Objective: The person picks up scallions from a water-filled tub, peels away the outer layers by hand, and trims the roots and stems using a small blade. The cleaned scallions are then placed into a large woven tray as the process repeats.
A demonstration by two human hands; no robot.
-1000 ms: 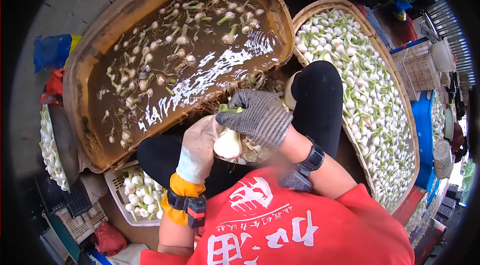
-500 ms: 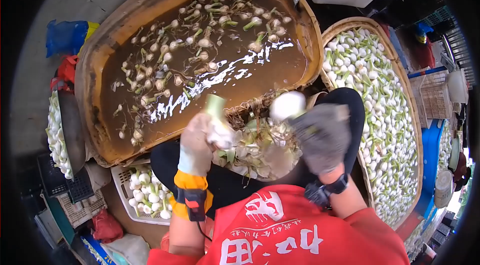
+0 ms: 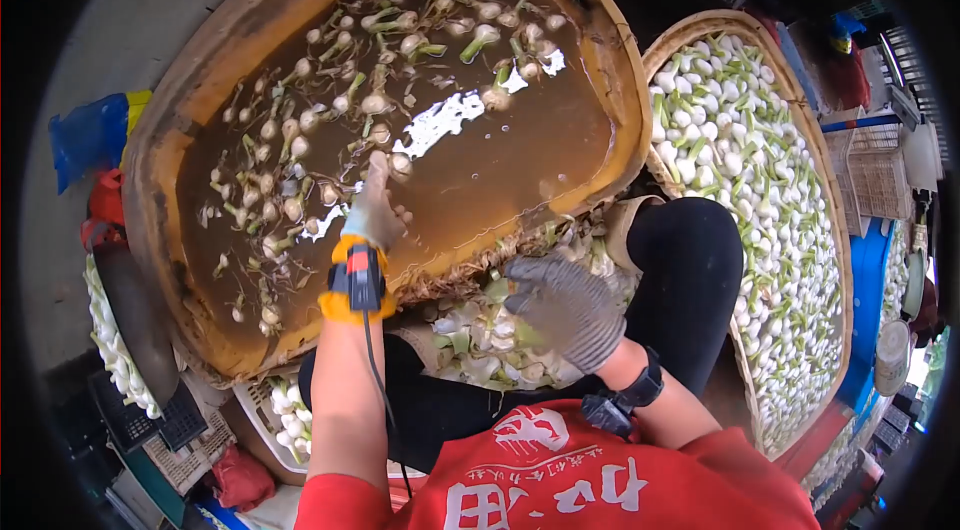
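Ten to one o'clock: tub (image 3: 605, 40), worn tan walls, rounded corners, murky water; rooted, brownish bulbs (image 3: 376, 104) float inside. Two to four: rimmed tray (image 3: 790, 80), smooth white bulbs (image 3: 732, 165), green stems. Seven: white basket (image 3: 254, 417), partly blocked by the left forearm (image 3: 350, 400). Six: papery skins (image 3: 470, 340). Left hand (image 3: 372, 215), pale glove: at the rooted bulbs, grip unreadable. Right hand (image 3: 570, 310), grey ribbed knit: over the skins, grip loosely spread.

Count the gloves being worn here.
2: a pale glove on the left hand, which is over the watery tub, and a grey striped glove on the right hand, above the peelings. Others may be hidden.
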